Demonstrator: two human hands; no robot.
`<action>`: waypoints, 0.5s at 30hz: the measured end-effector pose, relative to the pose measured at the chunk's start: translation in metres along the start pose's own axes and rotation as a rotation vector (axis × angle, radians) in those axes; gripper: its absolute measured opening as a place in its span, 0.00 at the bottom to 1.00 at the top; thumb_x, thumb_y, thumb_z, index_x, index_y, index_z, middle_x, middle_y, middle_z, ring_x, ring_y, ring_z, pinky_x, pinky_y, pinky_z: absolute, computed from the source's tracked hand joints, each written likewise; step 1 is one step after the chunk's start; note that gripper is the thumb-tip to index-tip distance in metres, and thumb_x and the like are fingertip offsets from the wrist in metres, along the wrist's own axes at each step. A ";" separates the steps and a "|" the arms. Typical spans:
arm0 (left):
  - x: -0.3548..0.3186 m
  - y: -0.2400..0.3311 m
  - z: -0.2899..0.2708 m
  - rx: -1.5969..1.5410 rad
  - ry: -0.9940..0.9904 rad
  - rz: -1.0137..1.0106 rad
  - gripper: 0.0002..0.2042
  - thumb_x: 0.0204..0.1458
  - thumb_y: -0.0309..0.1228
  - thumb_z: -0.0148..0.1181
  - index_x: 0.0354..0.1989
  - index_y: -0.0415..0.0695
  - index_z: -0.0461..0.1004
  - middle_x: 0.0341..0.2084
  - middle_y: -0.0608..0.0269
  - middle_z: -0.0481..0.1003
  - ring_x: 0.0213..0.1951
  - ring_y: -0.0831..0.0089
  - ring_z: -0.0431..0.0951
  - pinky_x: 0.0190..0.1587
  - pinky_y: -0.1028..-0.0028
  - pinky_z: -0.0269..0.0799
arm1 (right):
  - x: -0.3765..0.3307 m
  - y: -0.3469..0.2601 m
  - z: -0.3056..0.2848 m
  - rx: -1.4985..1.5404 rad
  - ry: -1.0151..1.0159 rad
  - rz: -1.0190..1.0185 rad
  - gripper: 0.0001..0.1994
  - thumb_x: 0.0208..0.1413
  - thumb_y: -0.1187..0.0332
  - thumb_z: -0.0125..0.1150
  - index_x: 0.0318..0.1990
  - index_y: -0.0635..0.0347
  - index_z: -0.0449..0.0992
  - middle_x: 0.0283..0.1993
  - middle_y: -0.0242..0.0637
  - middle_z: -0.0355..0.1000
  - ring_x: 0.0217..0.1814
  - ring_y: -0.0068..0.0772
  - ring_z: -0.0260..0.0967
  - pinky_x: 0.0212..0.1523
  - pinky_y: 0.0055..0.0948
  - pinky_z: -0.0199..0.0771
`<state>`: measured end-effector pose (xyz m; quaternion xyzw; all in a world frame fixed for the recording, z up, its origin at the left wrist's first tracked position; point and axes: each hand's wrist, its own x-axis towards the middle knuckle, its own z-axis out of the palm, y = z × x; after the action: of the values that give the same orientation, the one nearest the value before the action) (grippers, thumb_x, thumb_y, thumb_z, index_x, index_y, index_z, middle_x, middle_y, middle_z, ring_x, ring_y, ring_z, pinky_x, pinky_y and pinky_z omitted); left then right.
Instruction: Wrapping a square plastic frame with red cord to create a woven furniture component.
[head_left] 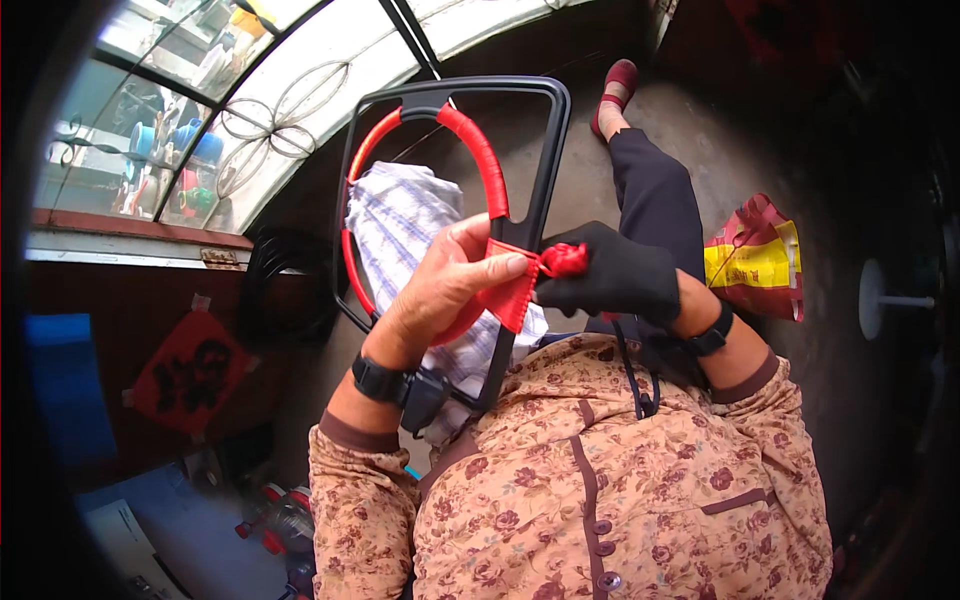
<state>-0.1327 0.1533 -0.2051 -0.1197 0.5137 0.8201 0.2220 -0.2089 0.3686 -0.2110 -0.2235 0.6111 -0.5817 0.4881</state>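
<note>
A black frame (558,125) with rounded corners surrounds a red-wrapped ring (470,135) with bare black stretches; both are tilted above my lap. My bare left hand (450,275) pinches a loose red flap (513,303) of the wrapping between thumb and fingers. The flap's edge looks stitched or notched. My right hand (620,275), in a black glove, is closed at the flap's right side, with a bunched red cord (566,259) at its fingers. The gloved fingertips are partly hidden. Behind the ring, a white and blue checked cloth (405,205) lies over my leg.
A barred window (270,130) fills the upper left. On the floor at my right stands a red and yellow bag (760,262), near a white disc on a stem (872,300). Plastic bottles (290,520) stand at lower left, below a red paper diamond (193,372).
</note>
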 end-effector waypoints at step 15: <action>-0.016 -0.045 -0.002 -0.064 0.039 0.153 0.19 0.54 0.28 0.65 0.52 0.36 0.69 0.34 0.55 0.79 0.35 0.69 0.82 0.41 0.74 0.78 | -0.211 0.123 -0.196 0.849 0.628 -0.693 0.16 0.68 0.59 0.49 0.44 0.65 0.72 0.18 0.24 0.52 0.16 0.14 0.49 0.18 0.17 0.51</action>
<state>-0.0969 0.1647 -0.2351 -0.1030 0.4992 0.8481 0.1445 -0.2511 0.6707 -0.2844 -0.0138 0.3333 -0.9357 0.1152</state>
